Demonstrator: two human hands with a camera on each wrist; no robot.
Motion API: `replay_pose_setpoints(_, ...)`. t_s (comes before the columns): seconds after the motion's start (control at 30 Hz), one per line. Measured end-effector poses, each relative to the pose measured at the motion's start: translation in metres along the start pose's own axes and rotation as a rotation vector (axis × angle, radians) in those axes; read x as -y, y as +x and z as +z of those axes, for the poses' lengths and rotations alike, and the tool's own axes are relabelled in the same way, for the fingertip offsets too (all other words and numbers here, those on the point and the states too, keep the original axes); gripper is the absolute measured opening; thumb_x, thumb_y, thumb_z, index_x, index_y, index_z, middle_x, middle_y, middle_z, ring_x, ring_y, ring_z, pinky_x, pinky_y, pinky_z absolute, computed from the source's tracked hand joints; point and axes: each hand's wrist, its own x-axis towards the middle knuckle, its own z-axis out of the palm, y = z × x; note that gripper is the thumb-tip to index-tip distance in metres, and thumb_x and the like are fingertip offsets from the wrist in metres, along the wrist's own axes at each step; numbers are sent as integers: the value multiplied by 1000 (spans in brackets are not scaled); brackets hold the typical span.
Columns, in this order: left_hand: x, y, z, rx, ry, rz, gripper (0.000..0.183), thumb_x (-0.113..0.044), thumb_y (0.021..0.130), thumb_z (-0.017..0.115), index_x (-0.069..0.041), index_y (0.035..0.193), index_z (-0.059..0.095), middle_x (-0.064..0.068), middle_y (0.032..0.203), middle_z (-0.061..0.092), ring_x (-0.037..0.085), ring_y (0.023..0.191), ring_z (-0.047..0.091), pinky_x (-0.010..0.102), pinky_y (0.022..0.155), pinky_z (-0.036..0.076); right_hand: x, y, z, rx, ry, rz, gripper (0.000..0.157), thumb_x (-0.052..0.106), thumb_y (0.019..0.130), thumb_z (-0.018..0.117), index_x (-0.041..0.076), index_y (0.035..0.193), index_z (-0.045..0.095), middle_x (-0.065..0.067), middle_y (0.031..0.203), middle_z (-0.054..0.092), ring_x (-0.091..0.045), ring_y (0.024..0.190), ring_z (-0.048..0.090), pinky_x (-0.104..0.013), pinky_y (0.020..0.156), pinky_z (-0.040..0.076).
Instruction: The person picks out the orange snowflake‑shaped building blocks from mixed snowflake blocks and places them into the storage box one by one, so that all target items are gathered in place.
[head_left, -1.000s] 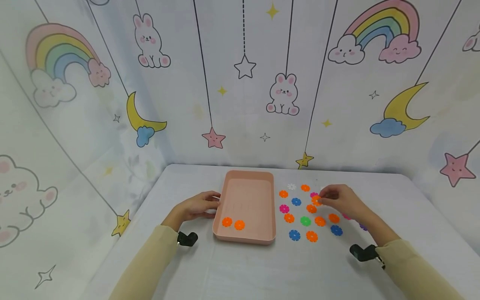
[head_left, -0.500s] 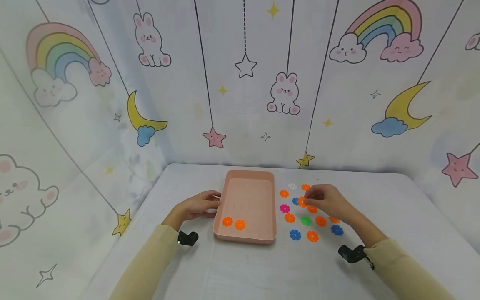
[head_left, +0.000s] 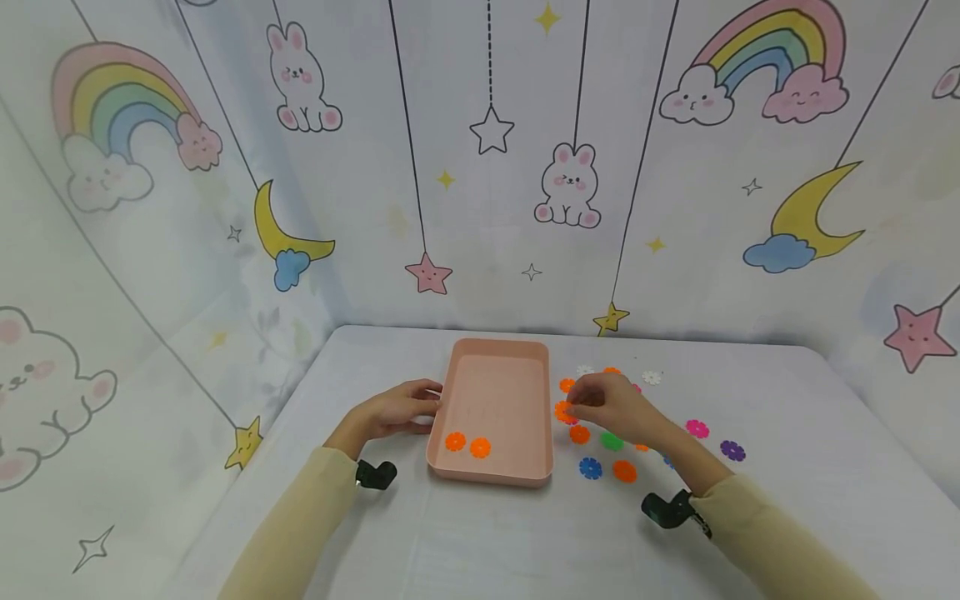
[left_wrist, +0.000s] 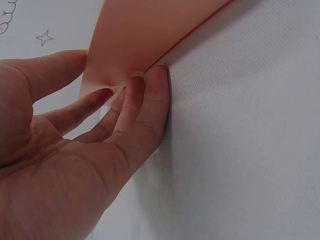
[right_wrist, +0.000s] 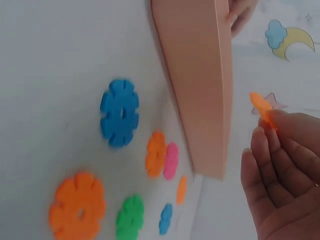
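Observation:
A pale orange-pink tray (head_left: 495, 392) stands on the white table, with two orange notched discs (head_left: 480, 448) flat in its near left corner. My left hand (head_left: 393, 408) holds the tray's left side; in the left wrist view a digit reaches over the rim while other fingertips press the outer wall (left_wrist: 135, 35), low by the table. Between thumb and fingertips my right hand (head_left: 618, 408) pinches an orange interlocking disc (right_wrist: 262, 107), just right of the tray's right wall. Its notched edge shows in the right wrist view. Several loose discs are partly hidden under this hand.
Scattered right of the tray are loose discs: a green one (head_left: 612, 442), a blue one (head_left: 590, 468), a pink one (head_left: 697, 428), a purple one (head_left: 732, 450) and a white one (head_left: 652, 377), plus several orange. A patterned cloth (head_left: 480, 208) hangs behind the table.
My right hand has moved left with the orange disc, from the middle of the scattered discs to beside the tray. Discs on the right came back into view. My left hand has stayed put.

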Motion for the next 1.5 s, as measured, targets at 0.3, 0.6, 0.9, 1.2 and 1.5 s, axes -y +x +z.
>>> replay_pose_setpoints(0.3,-1,0,0,0,8,3,47,-18,104,61,-5,147,47,17,142,52,28,117,62,47,101,55,15,22,33,73,-33,-44,5,8,93,75,10,95,71,3,89,69,-14,80,65,-24,74,58)
replay_pose_setpoints(0.6,-2,-1,1,-4,13,-4,47,-18,104,61,-5,147,47,17,143,52,28,117,61,47,101,55,23,40,66,151,-96,-31,7,7,91,77,10,93,71,6,86,68,-12,82,62,-25,78,57)
replay_pose_setpoints(0.9,-4,-2,1,-4,18,-4,48,-18,104,61,-5,148,46,17,143,52,27,116,62,46,100,55,23,49,79,241,-192,-55,6,8,92,76,10,91,71,6,81,62,-14,79,59,-25,72,55)
replay_pose_setpoints(1.2,-3,-2,1,-1,16,1,48,-17,104,61,-4,148,46,17,142,53,27,116,62,46,100,55,23,51,84,240,-252,-54,8,9,91,78,12,94,71,8,81,61,-13,79,57,-24,72,54)
replay_pose_setpoints(1.5,-2,0,1,7,0,6,48,-15,104,59,-3,148,44,18,143,52,28,118,61,48,102,54,29,48,85,224,-306,-40,10,9,91,78,11,99,71,5,86,61,-18,83,58,-25,71,54)
